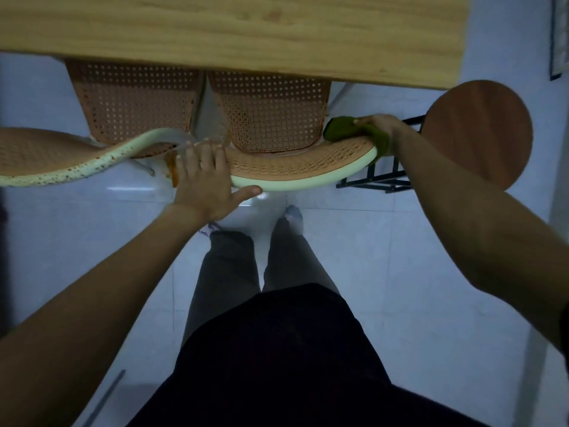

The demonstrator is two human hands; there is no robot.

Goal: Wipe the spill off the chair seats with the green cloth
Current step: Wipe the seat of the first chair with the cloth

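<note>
Now my right hand [380,124] fingers clench the green cloth [354,132] at the right chair [295,166] backrest's right end; left hand [204,177] lies flat, fingers spread, on its left end. Orange spill [174,171] w/ specks on left chair [46,161] rim.

Two chairs [271,118] side by side under table [234,29]; stool [480,134] right.

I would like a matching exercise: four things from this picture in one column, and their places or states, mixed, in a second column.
1. green cloth
2. left hand
3. round stool
4. left chair's rim

a. speckled with orange spots
b. flat on the right chair's backrest
c. right of the chairs
d. held in the right hand

Pairs: 1-d, 2-b, 3-c, 4-a
</note>
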